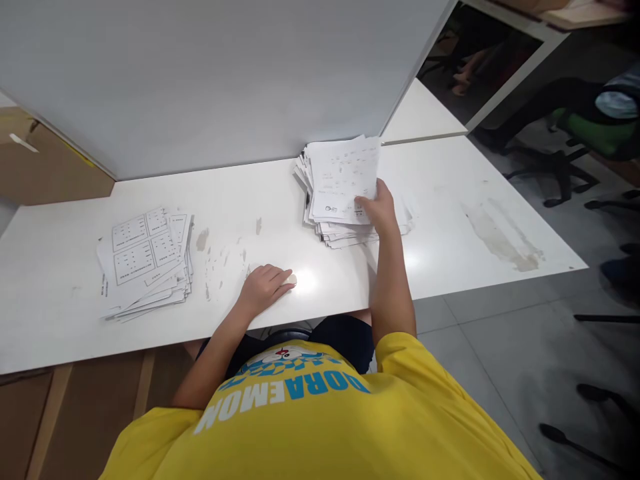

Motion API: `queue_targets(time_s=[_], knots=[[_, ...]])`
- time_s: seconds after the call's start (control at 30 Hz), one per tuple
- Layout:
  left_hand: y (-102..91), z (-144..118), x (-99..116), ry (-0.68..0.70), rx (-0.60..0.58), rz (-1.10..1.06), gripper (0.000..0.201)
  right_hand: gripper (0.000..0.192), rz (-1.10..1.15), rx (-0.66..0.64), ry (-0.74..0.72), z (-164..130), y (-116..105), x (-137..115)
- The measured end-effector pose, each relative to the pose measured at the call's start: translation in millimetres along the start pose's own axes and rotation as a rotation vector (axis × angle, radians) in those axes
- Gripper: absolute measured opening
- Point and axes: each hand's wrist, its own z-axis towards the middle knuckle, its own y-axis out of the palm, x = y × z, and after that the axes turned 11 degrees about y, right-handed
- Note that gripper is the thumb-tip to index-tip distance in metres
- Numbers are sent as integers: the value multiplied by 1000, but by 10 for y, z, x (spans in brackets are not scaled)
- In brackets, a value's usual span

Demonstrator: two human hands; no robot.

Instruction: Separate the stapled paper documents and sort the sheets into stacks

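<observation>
My right hand [383, 208] grips the right edge of the top paper sheets [343, 177], thumb on the printed face and fingers out of sight underneath. These sheets lie on an uneven paper stack [345, 237] against the partition. My left hand [264, 288] rests on the desk near its front edge, fingers curled and thumb close to them. At its fingertips is a small pale round piece [293, 280], too small to name. Farther left lies a second stack of printed sheets [145, 260], its edges fanned out.
The white desk [235, 200] has grey worn patches and ends at a front edge by my lap. A grey partition [225, 80] rises behind it. A cardboard box [55, 163] stands at the back left. Office chairs [560, 160] and a seated person [545, 107] are at the right.
</observation>
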Motion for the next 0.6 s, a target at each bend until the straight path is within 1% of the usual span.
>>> queue_targets(time_s=[0.07,0.13,0.2,0.27,0.3,0.33,0.37,0.43,0.47,0.5,0.53,0.57,0.6], knots=[[17,7,13,-13,8,6,24,76,-130,81,-27,35,13,7],[13,-5,13,-44,23,33,25,82,-261,166,-42,77,31,38],[-56,-63,-41,-95,41,87,28,80,-354,257,-65,116,48,93],[-227,-189,-173,-197,53,153,29,72,-396,345,-115,146,54,164],[-350,-280,-267,-285,52,189,30,68,-402,384,-142,158,52,200],[-492,-388,-374,-408,43,229,32,63,-401,420,-164,168,47,233],[-643,-508,-485,-561,21,280,38,60,-395,451,-179,174,41,261],[-931,-762,-691,-873,-108,346,71,55,-376,492,-203,178,32,303],[-1047,-880,-774,-1012,-183,336,86,54,-364,503,-215,174,31,316],[-1137,-982,-837,-1119,-248,316,97,54,-351,508,-228,166,33,324],[-1198,-1062,-879,-1189,-296,295,103,54,-337,511,-241,154,37,326],[-1232,-1117,-901,-1223,-324,276,105,55,-322,513,-253,138,43,324],[-1243,-1147,-905,-1225,-333,268,102,55,-306,517,-265,117,50,318]])
